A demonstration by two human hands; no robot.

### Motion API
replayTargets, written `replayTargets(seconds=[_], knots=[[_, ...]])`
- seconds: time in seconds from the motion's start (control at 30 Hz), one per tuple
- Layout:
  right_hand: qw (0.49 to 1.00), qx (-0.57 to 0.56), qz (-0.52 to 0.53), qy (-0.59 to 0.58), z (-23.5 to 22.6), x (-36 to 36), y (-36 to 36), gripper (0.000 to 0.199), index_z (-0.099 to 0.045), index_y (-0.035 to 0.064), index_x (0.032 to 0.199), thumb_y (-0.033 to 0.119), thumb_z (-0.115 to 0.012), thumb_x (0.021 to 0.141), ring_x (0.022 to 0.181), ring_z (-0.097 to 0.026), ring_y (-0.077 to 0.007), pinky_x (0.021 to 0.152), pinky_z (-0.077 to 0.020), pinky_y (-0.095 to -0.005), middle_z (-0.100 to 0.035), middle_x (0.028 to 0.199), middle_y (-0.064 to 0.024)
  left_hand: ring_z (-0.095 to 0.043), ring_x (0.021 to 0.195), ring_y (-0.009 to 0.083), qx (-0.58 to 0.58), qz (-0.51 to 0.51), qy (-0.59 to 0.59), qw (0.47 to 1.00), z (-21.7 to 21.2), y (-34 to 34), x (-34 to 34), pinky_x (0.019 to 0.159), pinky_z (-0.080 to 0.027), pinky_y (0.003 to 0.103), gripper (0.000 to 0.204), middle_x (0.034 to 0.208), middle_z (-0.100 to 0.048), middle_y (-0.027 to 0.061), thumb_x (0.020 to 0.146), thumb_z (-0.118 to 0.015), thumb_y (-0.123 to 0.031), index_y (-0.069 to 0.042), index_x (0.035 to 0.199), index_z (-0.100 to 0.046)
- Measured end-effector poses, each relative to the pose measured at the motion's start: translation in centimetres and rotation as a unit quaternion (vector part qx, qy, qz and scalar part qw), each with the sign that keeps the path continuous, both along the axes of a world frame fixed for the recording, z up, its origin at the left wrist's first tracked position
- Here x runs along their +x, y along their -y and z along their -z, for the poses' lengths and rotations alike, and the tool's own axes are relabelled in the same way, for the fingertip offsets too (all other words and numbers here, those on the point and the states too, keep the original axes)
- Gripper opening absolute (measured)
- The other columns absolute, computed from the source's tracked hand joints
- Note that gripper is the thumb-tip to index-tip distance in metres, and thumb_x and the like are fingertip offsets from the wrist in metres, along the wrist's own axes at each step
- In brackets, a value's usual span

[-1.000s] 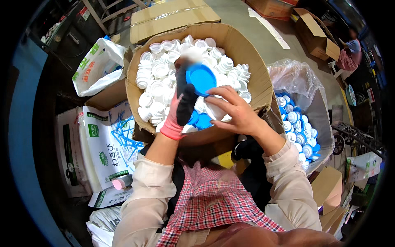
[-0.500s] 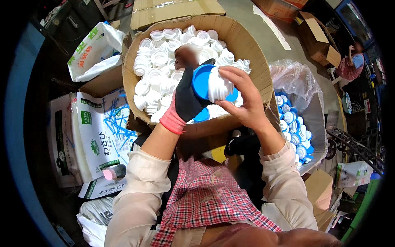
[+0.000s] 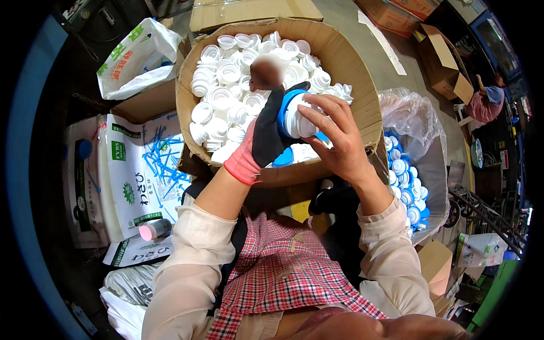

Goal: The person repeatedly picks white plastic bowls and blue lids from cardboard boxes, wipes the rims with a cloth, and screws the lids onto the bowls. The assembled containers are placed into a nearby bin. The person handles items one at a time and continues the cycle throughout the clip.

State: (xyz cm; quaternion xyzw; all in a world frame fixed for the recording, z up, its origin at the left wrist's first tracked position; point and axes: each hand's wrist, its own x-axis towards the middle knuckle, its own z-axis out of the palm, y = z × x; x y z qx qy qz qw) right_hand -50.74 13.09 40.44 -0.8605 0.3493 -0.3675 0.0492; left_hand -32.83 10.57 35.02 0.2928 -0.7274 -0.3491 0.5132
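Note:
My left hand [image 3: 266,133] wears a black glove with a pink cuff and is closed around a round blue plastic cap [image 3: 283,116]. A white, ridged plastic insert [image 3: 297,118] sits against the cap's open side. My bare right hand [image 3: 347,148] grips the insert's outer face, thumb below and fingers curled over it. Both hands are above the near part of a large cardboard box [image 3: 362,76] heaped with white plastic inserts [image 3: 224,101]. Another blue cap [image 3: 283,158] lies below my gloved hand.
To the right, a plastic-lined container holds blue-and-white caps [image 3: 407,177]. Blue plastic sticks [image 3: 161,161] lie on printed white sheeting at left, near a pink-lidded bottle [image 3: 154,229]. A white bag [image 3: 136,62] stands far left. Another person [image 3: 486,102] sits far right.
The white insert has gone from tilted, with the cap's blue inside showing, to lying nearly flat against the cap. My right fingers have spread across its face.

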Motion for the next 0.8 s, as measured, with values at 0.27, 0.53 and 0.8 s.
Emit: replayTargets(seconds=[0.27,0.53,0.8], knots=[[1.0,0.0,0.011,-0.009,-0.1,0.2,-0.2,0.072,-0.058,0.0092,0.123,-0.009,-0.075,0.056,0.113,-0.052,-0.0344,0.092,-0.0479,-0.0432,-0.055,0.125,-0.012,-0.059,0.11,0.024,0.012,0.006,0.001,1.0,0.0,0.0,0.2,0.092,-0.049,0.034,0.065,0.125,-0.057,0.0134,0.079,-0.073,-0.005,-0.005,0.136,-0.042],[1.0,0.024,0.001,0.008,-0.5,-0.1,0.1,0.076,-0.053,0.0056,0.129,-0.002,-0.076,0.057,0.114,-0.048,-0.0337,0.095,-0.0441,-0.0416,-0.055,0.126,-0.0116,-0.057,0.102,0.0118,0.333,0.161,-0.168,0.914,-2.2,-0.7,0.5,0.087,-0.049,0.028,0.056,0.116,-0.06,0.0058,0.084,-0.073,-0.016,-0.001,0.133,-0.048],[0.85,0.306,0.161,0.398,3.3,0.0,2.5,0.05,-0.063,-0.0007,0.098,0.043,-0.04,0.102,0.08,-0.051,-0.013,0.077,-0.0415,-0.0275,-0.058,0.086,-0.0043,-0.055,0.111,0.0167,0.268,0.009,-0.064,0.961,1.4,0.4,-2.1,0.096,-0.044,0.031,0.057,0.123,-0.057,0.0117,0.082,-0.067,-0.004,0.003,0.134,-0.044]])
